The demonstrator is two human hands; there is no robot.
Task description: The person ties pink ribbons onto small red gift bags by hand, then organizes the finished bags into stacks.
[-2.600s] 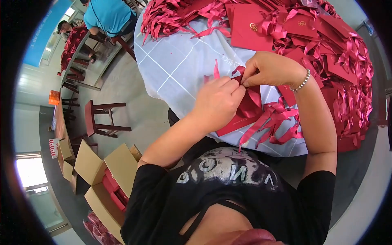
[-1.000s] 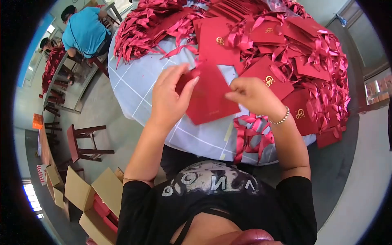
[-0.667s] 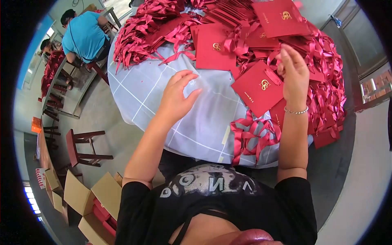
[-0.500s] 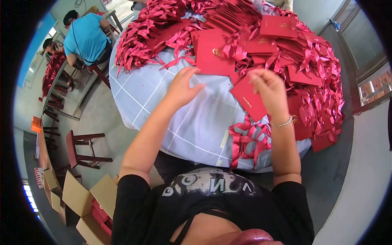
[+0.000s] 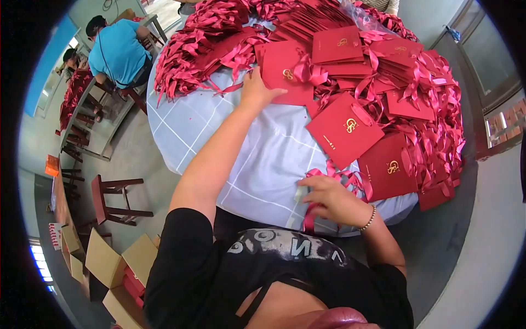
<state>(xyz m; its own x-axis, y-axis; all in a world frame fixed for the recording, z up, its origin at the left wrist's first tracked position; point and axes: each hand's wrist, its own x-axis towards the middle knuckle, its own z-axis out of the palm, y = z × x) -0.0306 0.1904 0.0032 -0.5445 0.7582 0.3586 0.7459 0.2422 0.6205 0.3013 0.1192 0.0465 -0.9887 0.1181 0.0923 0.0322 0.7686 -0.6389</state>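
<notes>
My left hand (image 5: 258, 92) is open, thumb spread from the fingers, with its fingertips at the left edge of a flat red gift bag (image 5: 291, 88) that bears a gold logo. Low over the near side of the table is my right hand (image 5: 335, 202), fingers stretched apart, above loose red ribbons (image 5: 350, 176) that it partly hides. Just beyond it lies another red gift bag (image 5: 345, 134), logo up, with a ribbon bow at its top. To its right rests a similar gift bag (image 5: 388, 167).
Heaps of ribboned bags (image 5: 205, 46) cover the far and right sides of the checked tablecloth (image 5: 192, 118). A wooden stool (image 5: 109, 198) and an open cardboard box (image 5: 107, 257) stand at left. A person in a blue shirt (image 5: 118, 55) sits farther back.
My right hand has left the bag in the middle and come down toward the ribbons near me. My left hand has moved forward to the upper bag's edge.
</notes>
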